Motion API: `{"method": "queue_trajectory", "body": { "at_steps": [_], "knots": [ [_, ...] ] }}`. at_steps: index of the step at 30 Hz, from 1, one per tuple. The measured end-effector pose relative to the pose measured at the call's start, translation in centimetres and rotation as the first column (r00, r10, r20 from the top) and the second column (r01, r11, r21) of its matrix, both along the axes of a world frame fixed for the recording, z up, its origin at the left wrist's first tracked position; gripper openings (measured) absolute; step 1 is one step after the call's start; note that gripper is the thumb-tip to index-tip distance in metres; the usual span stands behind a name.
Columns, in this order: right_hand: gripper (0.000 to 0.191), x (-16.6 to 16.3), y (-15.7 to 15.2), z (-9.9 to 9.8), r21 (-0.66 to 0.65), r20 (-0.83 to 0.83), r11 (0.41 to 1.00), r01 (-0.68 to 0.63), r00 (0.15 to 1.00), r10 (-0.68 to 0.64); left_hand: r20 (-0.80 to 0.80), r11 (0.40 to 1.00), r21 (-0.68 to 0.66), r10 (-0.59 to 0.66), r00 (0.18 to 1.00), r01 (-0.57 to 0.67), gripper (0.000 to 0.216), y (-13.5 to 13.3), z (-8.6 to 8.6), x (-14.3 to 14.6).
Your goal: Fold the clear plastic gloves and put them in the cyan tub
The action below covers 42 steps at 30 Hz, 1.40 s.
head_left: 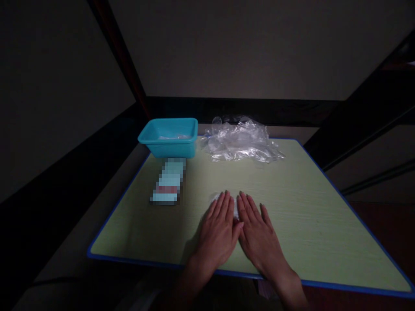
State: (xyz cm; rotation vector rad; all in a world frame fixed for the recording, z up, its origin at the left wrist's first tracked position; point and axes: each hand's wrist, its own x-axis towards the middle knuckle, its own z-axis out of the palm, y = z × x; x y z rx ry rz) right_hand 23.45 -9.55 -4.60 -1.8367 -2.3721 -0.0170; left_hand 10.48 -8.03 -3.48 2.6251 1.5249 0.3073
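Side by side near the front of the table, my left hand (218, 231) and my right hand (257, 231) lie palm down with fingers stretched out. Beneath them is a small piece of clear plastic (236, 209); a bit of it shows between the fingers and past the left fingertips. My hands cover most of it, so its shape cannot be made out. The left thumb reaches across to the edge of the right hand.
A turquoise plastic basket (171, 149) with something clear inside stands at the table's back left. In front of it lies a blurred-out phone-like slab (168, 181). Crumpled clear plastic bags (243, 140) are heaped at the back. Blue edging (136, 258) borders the pale green table (311, 216).
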Motion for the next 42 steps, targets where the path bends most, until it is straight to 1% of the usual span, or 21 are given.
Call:
{"method": "queue_trajectory", "body": {
  "at_steps": [6,18,24,30,42],
  "knots": [
    [0.055,0.1,0.0,0.0,0.012,0.013,1.0,-0.001,1.0,0.001,0.003,1.0,0.025,0.006,1.0,-0.006,0.057,0.1,0.0,-0.1],
    [0.056,0.2,0.0,-0.5,0.063,0.008,0.998,-0.004,1.0,0.004,0.005,0.994,0.053,0.098,0.995,-0.098,0.067,0.1,-0.5,-0.9],
    [0.054,0.0,0.0,-0.3,0.087,0.035,0.996,-0.001,0.999,-0.002,-0.016,0.991,0.088,0.1,0.995,-0.099,0.071,0.2,-0.6,-1.4],
    [0.054,-0.1,0.0,-0.3,0.072,0.026,0.997,0.012,1.0,-0.014,-0.011,0.99,0.086,0.109,0.994,-0.107,0.071,0.2,-0.7,-1.6],
    [0.054,-0.1,-0.1,-0.4,0.106,0.026,0.994,0.014,1.0,-0.016,-0.014,0.991,0.085,0.106,0.994,-0.105,0.071,0.2,-0.7,-1.6]
  ]
}}
